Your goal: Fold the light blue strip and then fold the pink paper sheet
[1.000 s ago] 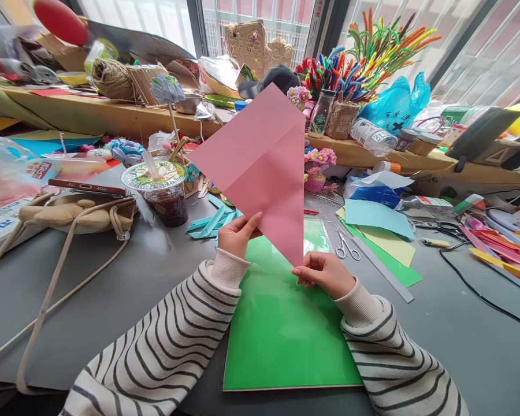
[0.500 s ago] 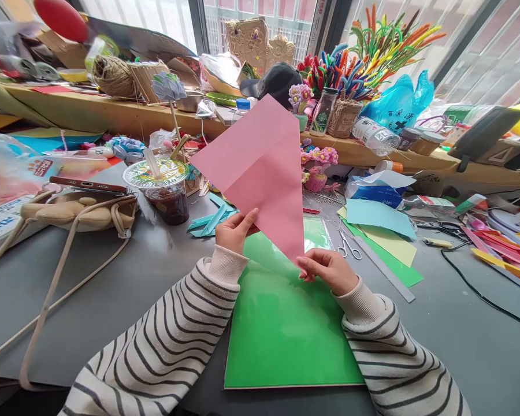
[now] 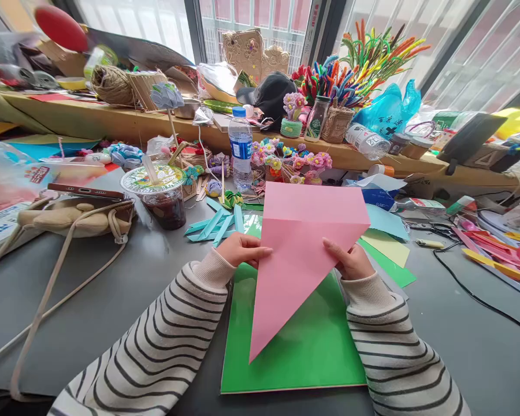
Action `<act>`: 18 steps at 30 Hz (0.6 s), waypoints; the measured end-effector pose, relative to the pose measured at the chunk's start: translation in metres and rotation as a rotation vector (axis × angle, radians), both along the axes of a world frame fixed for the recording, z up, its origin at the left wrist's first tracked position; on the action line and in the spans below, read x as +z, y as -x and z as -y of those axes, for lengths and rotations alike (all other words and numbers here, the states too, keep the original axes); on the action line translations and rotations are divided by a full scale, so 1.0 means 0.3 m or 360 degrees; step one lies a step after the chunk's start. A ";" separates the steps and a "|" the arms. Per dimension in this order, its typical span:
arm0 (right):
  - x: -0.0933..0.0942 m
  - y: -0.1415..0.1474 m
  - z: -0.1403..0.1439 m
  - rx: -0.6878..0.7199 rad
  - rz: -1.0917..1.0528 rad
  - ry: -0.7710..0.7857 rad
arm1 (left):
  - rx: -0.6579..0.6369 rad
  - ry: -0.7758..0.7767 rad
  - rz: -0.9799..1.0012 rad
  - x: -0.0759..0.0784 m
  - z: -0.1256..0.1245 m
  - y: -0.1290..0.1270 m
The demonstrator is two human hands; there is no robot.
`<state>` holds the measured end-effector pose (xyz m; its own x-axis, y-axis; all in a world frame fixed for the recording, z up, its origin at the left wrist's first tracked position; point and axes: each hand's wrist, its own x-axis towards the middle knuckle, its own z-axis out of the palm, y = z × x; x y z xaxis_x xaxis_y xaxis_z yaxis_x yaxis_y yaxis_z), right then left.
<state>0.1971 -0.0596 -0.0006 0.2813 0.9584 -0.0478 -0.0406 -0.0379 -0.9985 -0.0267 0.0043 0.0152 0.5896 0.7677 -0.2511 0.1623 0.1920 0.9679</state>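
A pink sheet of paper (image 3: 301, 260), folded into a triangle with a straight strip along its top, is held up between both hands. My left hand (image 3: 245, 251) pinches its left edge. My right hand (image 3: 350, 260) grips the slanted right edge, thumb on the front and fingers hidden behind. The paper's sharp corner points down over a shiny green pad (image 3: 294, 361) on the table. Left of the paper lie folded light-blue paper strips (image 3: 219, 225).
A cup of dark drink (image 3: 160, 199) and a beige bag with a phone (image 3: 84, 211) stand to the left. Behind are a water bottle (image 3: 241, 150) and crochet flowers (image 3: 286, 159). At right are coloured papers (image 3: 387, 245), a black cable (image 3: 463, 286) and red and yellow strips (image 3: 498, 254).
The pink paper has turned and come down, so its sharp corner now points toward me at lower left. My left hand now holds the left edge; my right hand has moved up the right edge.
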 end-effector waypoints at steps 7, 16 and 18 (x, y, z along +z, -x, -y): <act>-0.034 -0.002 -0.002 0.0058 -0.0206 0.0091 | 0.0277 -0.0023 0.0187 -0.025 -0.015 0.005; 0.012 -0.030 -0.007 -0.0097 -0.0484 0.0128 | 0.0320 -0.0001 0.0176 -0.037 -0.023 0.009; 0.012 -0.030 -0.008 -0.0094 -0.0459 0.0132 | 0.0363 0.0036 0.0219 -0.038 -0.024 0.006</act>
<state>0.2061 -0.0573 0.0032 0.3002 0.9302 -0.2112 -0.3262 -0.1079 -0.9391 -0.0286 0.0116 0.0037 0.4316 0.8799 -0.1989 -0.0208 0.2301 0.9729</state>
